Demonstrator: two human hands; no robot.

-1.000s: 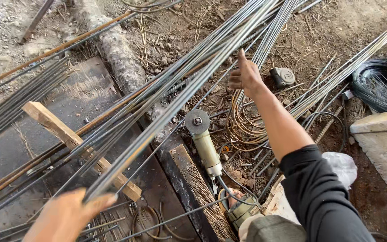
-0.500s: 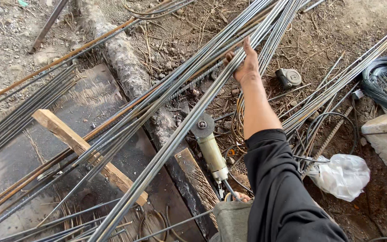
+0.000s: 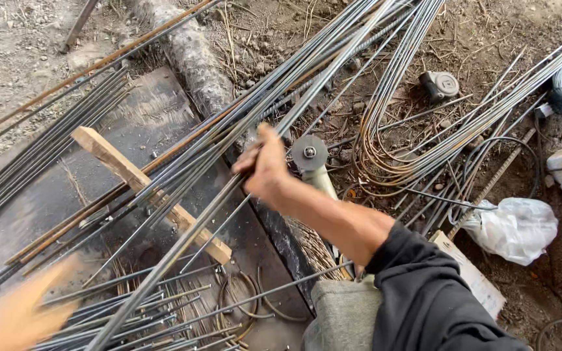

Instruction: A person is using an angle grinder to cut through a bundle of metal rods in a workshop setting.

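Gripping steel rods [image 3: 183, 240] — right hand [image 3: 267, 170]

**Layout around the wooden block**

The wooden block [image 3: 151, 192] lies on the metal sheet [image 3: 144, 117], under the rebar bundle [image 3: 242, 140] crossing it. Right of the block an angle grinder [image 3: 313, 166] lies on the ground. Farther right sit bent rods [image 3: 391, 156], then a plastic bag [image 3: 512, 227]. Behind the block lies a log [image 3: 193, 55]. Before it, loose rods [image 3: 164, 312] rest on the sheet.

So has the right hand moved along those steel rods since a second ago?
Yes. The right hand has slid back down the rod bundle toward the person, from beyond the angle grinder to beside its disc, nearer the wooden batten.
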